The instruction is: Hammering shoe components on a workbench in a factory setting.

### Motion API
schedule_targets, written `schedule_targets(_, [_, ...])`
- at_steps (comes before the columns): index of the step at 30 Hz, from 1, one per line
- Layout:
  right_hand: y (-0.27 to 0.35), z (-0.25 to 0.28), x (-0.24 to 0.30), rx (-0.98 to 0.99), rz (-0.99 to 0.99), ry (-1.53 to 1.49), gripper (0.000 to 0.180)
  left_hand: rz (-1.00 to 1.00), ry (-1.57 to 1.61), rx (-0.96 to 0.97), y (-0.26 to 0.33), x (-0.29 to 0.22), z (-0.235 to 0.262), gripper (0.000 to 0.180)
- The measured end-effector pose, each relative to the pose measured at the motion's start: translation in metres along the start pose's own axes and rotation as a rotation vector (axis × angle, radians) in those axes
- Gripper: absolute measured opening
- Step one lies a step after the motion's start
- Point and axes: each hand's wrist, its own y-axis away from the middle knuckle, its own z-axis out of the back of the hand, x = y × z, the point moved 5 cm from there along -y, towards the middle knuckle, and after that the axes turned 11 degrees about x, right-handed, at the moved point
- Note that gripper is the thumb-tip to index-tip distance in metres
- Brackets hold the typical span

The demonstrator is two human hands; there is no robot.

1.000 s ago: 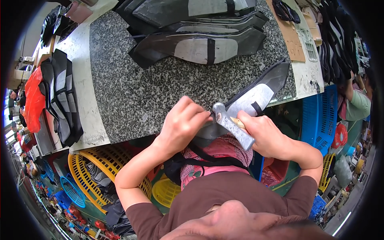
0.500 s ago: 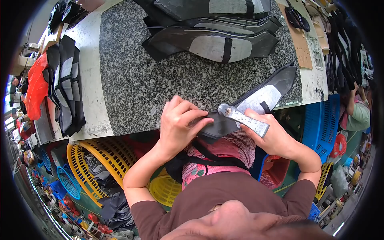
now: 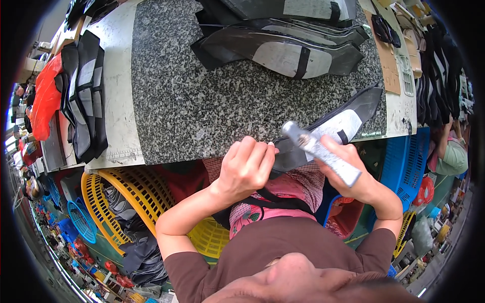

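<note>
My right hand (image 3: 344,169) is closed around a hammer, whose metal head (image 3: 323,154) has a round face at one end and a flat wedge at the other; the handle is mostly hidden. The hammer head appears above a long black curved piece (image 3: 367,102) with a white patch and a short black strip. This piece, perhaps leather, lies at the near edge of the speckled stone slab (image 3: 187,108). My left hand (image 3: 246,166) is closed at the piece's left end, its fingers curled and pinching the edge; the exact fingertip contact is partly hidden.
Similar black pieces (image 3: 237,48) lie stacked at the slab's far side. Another pile (image 3: 88,101) sits left, beside a red bag (image 3: 46,103). Below the table stand a yellow basket (image 3: 139,194) and a blue crate (image 3: 404,169). A co-worker (image 3: 452,156) is at far right.
The hammer has come up off the piece and looks larger. My left hand has shifted right and turned, its fingers more curled. The whole view has also shifted slightly.
</note>
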Motion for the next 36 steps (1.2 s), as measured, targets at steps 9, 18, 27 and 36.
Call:
schedule_targets(9, [-0.007,-0.008,0.000,0.060,0.027,0.103,0.024,-0.086,-0.178,0.017,0.003,-0.011,-0.004,0.014])
schedule_targets(18, [-0.010,-0.017,-0.013,0.087,-0.025,0.153,0.020,-0.077,-0.054,-0.076,0.002,-0.028,-0.002,0.021])
schedule_targets(27, [-0.014,-0.001,0.018,-0.036,0.197,0.135,0.028,-0.086,-0.291,0.044,0.008,-0.061,-0.059,0.035])
schedule_targets(36, [0.063,0.077,-0.047,-0.709,0.252,-0.393,0.045,0.151,0.464,-0.163,-0.029,0.017,0.056,0.046])
